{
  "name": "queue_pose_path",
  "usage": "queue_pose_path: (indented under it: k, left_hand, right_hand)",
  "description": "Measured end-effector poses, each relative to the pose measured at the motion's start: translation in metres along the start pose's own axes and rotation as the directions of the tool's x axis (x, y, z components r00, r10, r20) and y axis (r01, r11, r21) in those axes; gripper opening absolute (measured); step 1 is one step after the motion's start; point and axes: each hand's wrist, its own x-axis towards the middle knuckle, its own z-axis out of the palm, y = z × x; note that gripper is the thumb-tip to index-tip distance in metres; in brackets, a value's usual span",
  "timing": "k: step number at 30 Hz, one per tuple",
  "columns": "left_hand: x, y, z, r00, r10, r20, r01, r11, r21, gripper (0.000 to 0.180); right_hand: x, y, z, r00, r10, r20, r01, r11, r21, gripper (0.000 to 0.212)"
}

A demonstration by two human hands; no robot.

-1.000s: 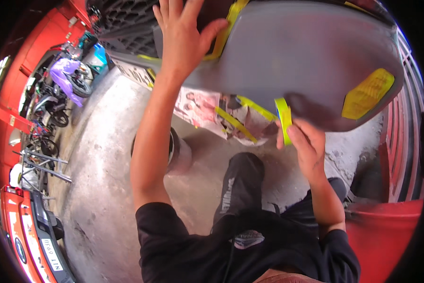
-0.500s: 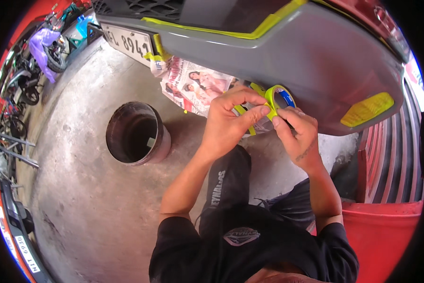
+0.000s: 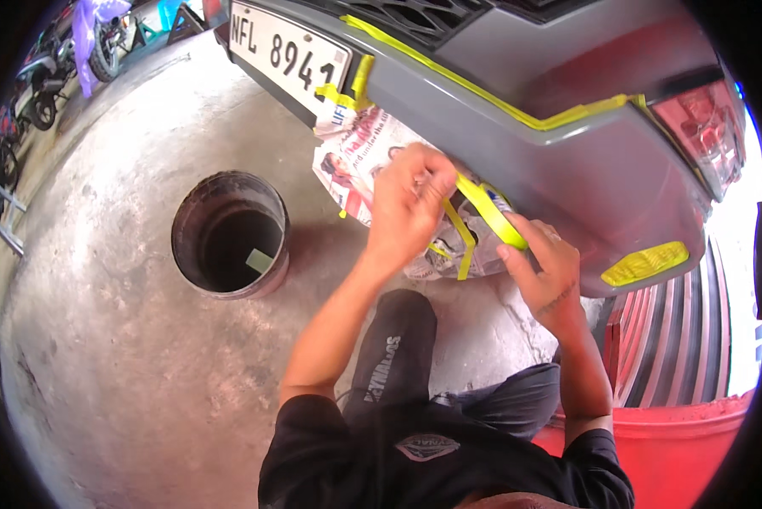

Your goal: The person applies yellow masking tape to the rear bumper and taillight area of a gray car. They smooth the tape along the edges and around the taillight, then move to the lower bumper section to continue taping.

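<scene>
My left hand (image 3: 409, 204) is closed, with thumb and fingers pinching the free end of the yellow masking tape (image 3: 485, 208). The tape runs down to the right toward my right hand (image 3: 546, 267), which grips the roll between thumb and fingers. The roll is turned nearly edge-on, so its core is mostly hidden. Behind my hands, printed newspaper (image 3: 372, 161) hangs below the grey car bumper (image 3: 559, 174), partly covered by my left hand. Another yellow tape strip (image 3: 463, 233) lies on the paper between my hands.
Yellow tape lines the bumper's upper ledge and covers a lower reflector (image 3: 645, 264). A license plate (image 3: 289, 55) sits at upper left. A dark bucket (image 3: 228, 233) stands on the concrete floor (image 3: 118, 322). Behind my right arm are a red container (image 3: 669, 450) and ridged metal sheets (image 3: 673, 331).
My hands have moved apart, drawing out tape between them. The roll has turned from showing its blue core to nearly edge-on. My view has shifted, bringing more of the bumper into sight.
</scene>
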Motion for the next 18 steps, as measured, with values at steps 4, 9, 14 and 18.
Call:
queue_pose_path:
  k: [4,9,14,18]
  left_hand:
    - [0.061,-0.033,-0.033,0.968,0.106,-0.226,-0.08,0.989,0.121,0.018]
    - [0.148,-0.071,-0.067,0.862,0.224,-0.456,-0.154,0.97,0.186,0.017]
    - [0.198,-0.092,-0.072,0.825,0.279,-0.492,-0.156,0.948,0.276,0.012]
    - [0.189,-0.097,-0.067,0.836,0.244,-0.491,-0.15,0.963,0.224,0.011]
  right_hand:
    - [0.025,-0.024,-0.009,0.987,-0.161,0.031,0.164,0.966,-0.201,0.046]
    - [0.044,-0.03,-0.025,0.947,-0.317,0.045,0.312,0.879,-0.36,0.043]
    - [0.055,-0.03,-0.029,0.928,-0.371,0.012,0.334,0.819,-0.467,0.043]
    - [0.054,-0.032,-0.03,0.927,-0.371,0.05,0.345,0.796,-0.497,0.044]
